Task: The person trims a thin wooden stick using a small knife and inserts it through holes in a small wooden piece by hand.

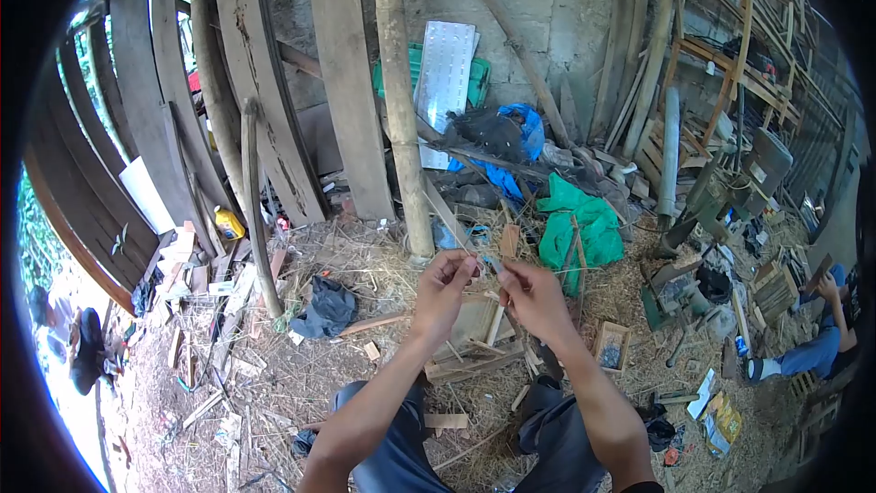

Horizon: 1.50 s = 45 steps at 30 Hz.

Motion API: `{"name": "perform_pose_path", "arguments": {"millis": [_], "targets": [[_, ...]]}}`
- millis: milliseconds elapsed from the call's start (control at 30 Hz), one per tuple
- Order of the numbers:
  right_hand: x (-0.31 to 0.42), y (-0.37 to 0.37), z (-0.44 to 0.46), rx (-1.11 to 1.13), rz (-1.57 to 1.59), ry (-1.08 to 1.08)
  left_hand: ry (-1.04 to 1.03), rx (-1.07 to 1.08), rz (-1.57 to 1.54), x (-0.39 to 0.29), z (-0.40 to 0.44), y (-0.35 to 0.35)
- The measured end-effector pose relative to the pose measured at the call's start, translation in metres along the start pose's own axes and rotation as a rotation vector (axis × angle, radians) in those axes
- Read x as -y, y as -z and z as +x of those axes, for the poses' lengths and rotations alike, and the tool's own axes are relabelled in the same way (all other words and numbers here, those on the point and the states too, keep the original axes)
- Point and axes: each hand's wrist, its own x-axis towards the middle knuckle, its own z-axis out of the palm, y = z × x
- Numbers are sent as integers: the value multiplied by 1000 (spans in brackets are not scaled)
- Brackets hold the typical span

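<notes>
Both hands are raised in front of me, close together. My left hand has its thumb and index finger pinched at the tips, and whatever lies between them is too small to name. My right hand also pinches, thumb against forefinger, on a small light-blue piece that points toward the left fingertips. I cannot tell whether the two hands are joined by one thin thing. Below the hands, between my knees, is a pale wooden board with wooden strips around it.
Straw and wood scraps cover the ground. A wooden post stands ahead, with leaning planks to its left. A green plastic bag, a black bag and a small wooden box lie around. Another person sits at far right.
</notes>
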Motion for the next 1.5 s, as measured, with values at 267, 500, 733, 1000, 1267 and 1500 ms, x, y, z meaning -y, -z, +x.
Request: {"name": "perform_pose_path", "arguments": {"millis": [267,500,733,1000,1267,1500], "targets": [[3,2,-3,66,-430,99,8,-42,21,2,0,5],[-3,46,12,-62,-459,147,-97,-220,-9,-28,8,28],[10,76,17,-408,-528,116,-210,-190,398,-38,0,29],[-3,54,14,1,-548,307,-791,153,1115,-38,6,19],[1,56,17,-386,-490,348,-238,243,832,-12,-8,9],[12,28,5,54,215,-106,-156,116,777,-16,-7,0]]}}
